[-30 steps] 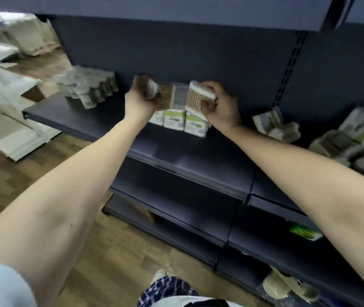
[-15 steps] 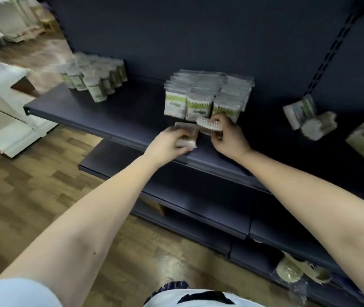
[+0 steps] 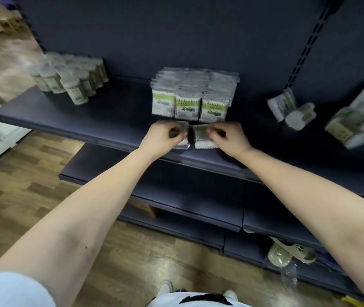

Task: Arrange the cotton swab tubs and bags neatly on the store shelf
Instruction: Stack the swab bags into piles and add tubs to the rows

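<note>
Left hand [image 3: 162, 138] has dropped lower since earlier, gripping one clear green-labelled plastic swab bag [image 3: 185, 142]. I see right hand [image 3: 227, 138] gripping a second bag [image 3: 201, 137].

At frame centre the left hand [image 3: 164, 138] and right hand [image 3: 228, 139] each grip a swab bag: the left bag [image 3: 184, 135] and right bag [image 3: 201, 138] lie just apart on the shelf [image 3: 77, 122], in front of three upright bag rows [image 3: 190, 103]. Tubs [image 3: 70, 83] cluster upper left; loose packs [image 3: 353, 120] lie at the right edge.
</note>
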A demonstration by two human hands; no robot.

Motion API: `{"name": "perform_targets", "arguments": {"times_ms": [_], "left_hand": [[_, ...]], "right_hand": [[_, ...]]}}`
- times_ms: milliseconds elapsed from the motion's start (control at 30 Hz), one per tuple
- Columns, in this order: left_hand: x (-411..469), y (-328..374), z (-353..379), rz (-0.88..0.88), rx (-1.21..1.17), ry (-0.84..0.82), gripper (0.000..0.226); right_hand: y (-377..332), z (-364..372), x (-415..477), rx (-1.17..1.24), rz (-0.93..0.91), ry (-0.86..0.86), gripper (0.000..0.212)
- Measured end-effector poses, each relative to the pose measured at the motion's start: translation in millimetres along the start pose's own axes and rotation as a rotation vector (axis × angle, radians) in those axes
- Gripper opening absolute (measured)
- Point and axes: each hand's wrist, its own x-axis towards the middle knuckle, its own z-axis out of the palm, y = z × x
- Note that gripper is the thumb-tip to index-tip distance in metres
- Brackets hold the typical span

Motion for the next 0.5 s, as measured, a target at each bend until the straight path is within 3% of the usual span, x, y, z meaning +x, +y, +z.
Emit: {"name": "perform_targets", "arguments": {"times_ms": [133,267,500], "left_hand": [[12,17,-7,0.016,-0.027,-0.048,0.026],[22,35,-1,0.050,0.102,-0.166,0.044],[38,48,15,-0.007,0.137,-0.429,0.069]], "right_hand": [[6,-18,-4,-0.027,0.050,0.027,0.021],[25,-28,-21,-0.225,-0.053,-0.170,0.027],[30,-43,-40,-0.221,-0.076,-0.121,0.037]]}}
